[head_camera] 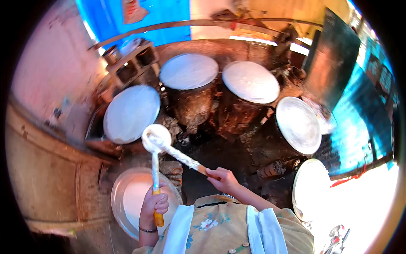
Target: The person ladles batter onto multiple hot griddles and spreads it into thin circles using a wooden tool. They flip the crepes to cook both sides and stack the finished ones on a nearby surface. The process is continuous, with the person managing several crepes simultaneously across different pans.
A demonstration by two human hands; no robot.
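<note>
My left hand (153, 201) grips the yellow handle of a ladle (155, 168), whose round bowl is coated white and raised in front of me. In my right hand (223, 180) is a wooden-handled stirring tool (187, 158), its shaft caked with white paste. The tool's far end reaches into or over the ladle bowl; how deep it sits I cannot tell. Beneath my left hand stands a wide metal basin (119, 206) with pale liquid (136, 197) in it. Just beyond the ladle is a round white-topped pan (131, 114), tilted in view.
Two more round white tops (188, 71) (250, 82) sit on soot-stained drum stoves (193, 104). On the right are another tilted disc (298, 125) and a sunlit round one (311, 190). A dark metal sheet (331, 60) leans behind; a wooden cabinet (44, 171) flanks the left.
</note>
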